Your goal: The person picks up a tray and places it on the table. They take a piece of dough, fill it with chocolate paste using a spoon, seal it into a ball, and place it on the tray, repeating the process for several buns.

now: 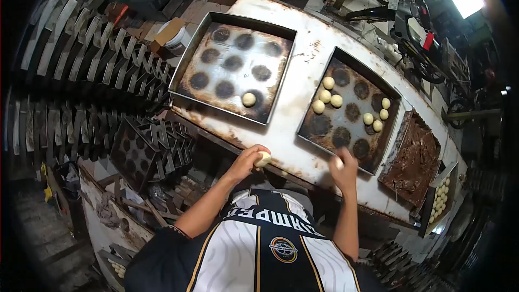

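My left hand (pixel 247 163) is closed around a pale dough ball (pixel 263 159) at the front edge of the white table. My right hand (pixel 344 172) is curled and blurred by motion, near the lower side of the right-hand metal tray (pixel 346 154); something pale shows at its fingers, too smeared to name. Several dough balls (pixel 336 100) lie in that tray, in a left and a right group. The left-hand tray (pixel 180 87), marked with dark round spots, holds a single dough ball (pixel 248 99) in its lower right corner.
A slab of brown, chocolate-like paste (pixel 413 159) lies at the table's right end, beside a box of dough balls (pixel 440 201). Stacked trays (pixel 81 48) fill the left side. A white bucket (pixel 175 38) and a motorbike (pixel 416 32) stand beyond the white table (pixel 303 57).
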Demonstrator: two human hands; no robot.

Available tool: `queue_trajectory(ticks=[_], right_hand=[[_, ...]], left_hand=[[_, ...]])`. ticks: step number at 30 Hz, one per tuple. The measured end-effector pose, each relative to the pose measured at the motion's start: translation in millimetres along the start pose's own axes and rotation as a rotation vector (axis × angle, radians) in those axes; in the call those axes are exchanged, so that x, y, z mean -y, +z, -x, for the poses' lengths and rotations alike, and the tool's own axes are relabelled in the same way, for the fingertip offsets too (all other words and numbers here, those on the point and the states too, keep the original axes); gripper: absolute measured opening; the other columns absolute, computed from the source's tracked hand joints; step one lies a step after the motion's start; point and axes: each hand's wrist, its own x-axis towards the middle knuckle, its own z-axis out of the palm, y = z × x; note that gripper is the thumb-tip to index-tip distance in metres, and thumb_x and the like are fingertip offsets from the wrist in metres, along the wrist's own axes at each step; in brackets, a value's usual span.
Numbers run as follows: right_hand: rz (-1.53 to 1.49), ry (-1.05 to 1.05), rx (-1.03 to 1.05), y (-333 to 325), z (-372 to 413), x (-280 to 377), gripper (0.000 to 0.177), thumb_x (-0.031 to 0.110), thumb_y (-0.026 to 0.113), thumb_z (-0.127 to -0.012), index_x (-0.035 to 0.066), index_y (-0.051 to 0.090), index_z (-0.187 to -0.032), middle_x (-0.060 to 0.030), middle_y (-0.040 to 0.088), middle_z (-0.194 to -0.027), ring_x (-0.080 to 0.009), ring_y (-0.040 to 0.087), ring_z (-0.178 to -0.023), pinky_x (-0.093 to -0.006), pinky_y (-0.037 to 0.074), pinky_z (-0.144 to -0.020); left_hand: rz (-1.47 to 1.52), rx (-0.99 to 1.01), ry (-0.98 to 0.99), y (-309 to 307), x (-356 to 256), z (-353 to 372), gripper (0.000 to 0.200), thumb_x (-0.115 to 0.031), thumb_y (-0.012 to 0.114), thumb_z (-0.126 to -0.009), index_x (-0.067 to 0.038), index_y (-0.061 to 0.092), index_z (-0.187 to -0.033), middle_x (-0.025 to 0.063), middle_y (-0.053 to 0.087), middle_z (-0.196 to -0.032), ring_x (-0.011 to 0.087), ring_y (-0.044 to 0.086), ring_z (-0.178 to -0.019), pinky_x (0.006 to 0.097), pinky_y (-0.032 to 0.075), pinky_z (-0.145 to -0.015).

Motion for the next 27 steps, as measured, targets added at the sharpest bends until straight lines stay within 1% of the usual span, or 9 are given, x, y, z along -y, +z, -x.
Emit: queue_trajectory(ticks=[4, 6, 8, 10, 16, 18, 22, 24, 27], right_hand=[[0.039, -0.708, -0.181, 85.8, -153.6, 139.0, 0.014, 0.004, 0.076, -0.084, 0.000, 0.066, -0.092, -0.0139, 0.065, -0.089, -0.0321, 0.064, -0.083, -0.0406, 0.052, -0.073], [-0.099, -0.803, -0.239, 156.8, -217.8, 148.7, 0.022, 0.005, 0.080, -0.083, 0.000, 0.073, -0.104, -0.0161, 0.072, -0.106, -0.0336, 0.069, -0.096, -0.0395, 0.056, -0.085], [0.216, -0.726, 0.237, 223.6, -270.7, 100.4, 0.033, 0.020, 0.078, -0.090, 0.003, 0.072, -0.118, -0.0171, 0.073, -0.120, -0.0385, 0.069, -0.108, -0.0462, 0.055, -0.099], [0.523, -0.985, -0.007, 249.6, -262.4, 66.3, 0.034, 0.021, 0.072, -0.095, 0.003, 0.069, -0.124, -0.0190, 0.072, -0.122, -0.0391, 0.068, -0.111, -0.0490, 0.054, -0.100], [-0.355, -0.146, -0.133, 197.2, -90.0, 82.2, 0.029, 0.022, 0.058, -0.105, 0.000, 0.077, -0.098, -0.0172, 0.076, -0.097, -0.0334, 0.071, -0.098, -0.0418, 0.052, -0.096], [-0.564, -0.193, 0.027, 181.9, -33.7, 92.8, 0.033, 0.026, 0.055, -0.105, 0.001, 0.077, -0.102, -0.0191, 0.074, -0.108, -0.0346, 0.069, -0.105, -0.0431, 0.051, -0.099], [-0.370, -0.128, -0.291, 155.7, 7.0, 50.0, 0.035, 0.030, 0.060, -0.104, 0.002, 0.074, -0.120, -0.0244, 0.060, -0.139, -0.0361, 0.061, -0.123, -0.0443, 0.048, -0.106], [-0.353, 0.327, -0.118, 75.1, 30.7, 44.4, 0.031, 0.018, 0.074, -0.095, 0.002, 0.073, -0.121, -0.0202, 0.072, -0.115, -0.0306, 0.070, -0.105, -0.0375, 0.054, -0.095], [-0.167, 0.150, -0.544, -16.8, 83.0, -7.5, 0.020, 0.007, 0.073, -0.091, 0.001, 0.072, -0.110, -0.0153, 0.071, -0.097, -0.0287, 0.070, -0.092, -0.0370, 0.056, -0.085]], left_hand=[[-0.090, -0.093, 0.066, -48.1, -35.6, 20.7, 0.019, -0.017, 0.064, -0.104, -0.006, 0.063, -0.120, 0.0034, 0.071, -0.101, 0.0062, 0.062, -0.082, 0.0223, 0.050, -0.069], [-0.173, -0.182, 0.118, -57.8, -56.6, 34.2, 0.021, -0.016, 0.065, -0.105, -0.006, 0.061, -0.122, 0.0068, 0.074, -0.104, 0.0068, 0.063, -0.082, 0.0232, 0.052, -0.069], [0.025, -0.242, 0.166, -66.0, -60.3, 48.0, 0.025, -0.021, 0.065, -0.105, -0.005, 0.060, -0.123, 0.0076, 0.075, -0.104, 0.0074, 0.064, -0.079, 0.0238, 0.052, -0.066], [0.059, -0.350, 0.222, -73.4, -64.0, 61.0, 0.023, -0.024, 0.069, -0.103, -0.005, 0.066, -0.116, 0.0044, 0.075, -0.096, 0.0074, 0.064, -0.077, 0.0242, 0.052, -0.064], [-0.497, -0.405, 0.286, -86.2, -69.7, 62.1, 0.027, -0.021, 0.074, -0.098, -0.002, 0.068, -0.117, 0.0136, 0.074, -0.093, 0.0206, 0.070, -0.083, 0.0355, 0.056, -0.078], [-0.568, -0.254, 0.330, -43.3, -71.7, 36.9, 0.025, -0.018, 0.071, -0.099, -0.002, 0.068, -0.118, 0.0110, 0.073, -0.091, 0.0182, 0.067, -0.082, 0.0333, 0.055, -0.077], [-0.681, 0.157, 0.304, 54.9, -62.0, 5.5, 0.031, -0.019, 0.069, -0.099, 0.003, 0.065, -0.121, 0.0277, 0.074, -0.102, 0.0357, 0.074, -0.091, 0.0430, 0.057, -0.083], [-0.516, 0.430, 0.124, 67.0, -45.5, -23.6, 0.025, -0.010, 0.065, -0.103, 0.000, 0.065, -0.125, 0.0093, 0.074, -0.105, 0.0146, 0.073, -0.094, 0.0298, 0.058, -0.083], [-0.426, 0.511, 0.037, 101.4, -49.4, -37.5, 0.023, -0.011, 0.067, -0.103, -0.001, 0.065, -0.124, 0.0081, 0.071, -0.112, 0.0173, 0.074, -0.097, 0.0305, 0.060, -0.086]])
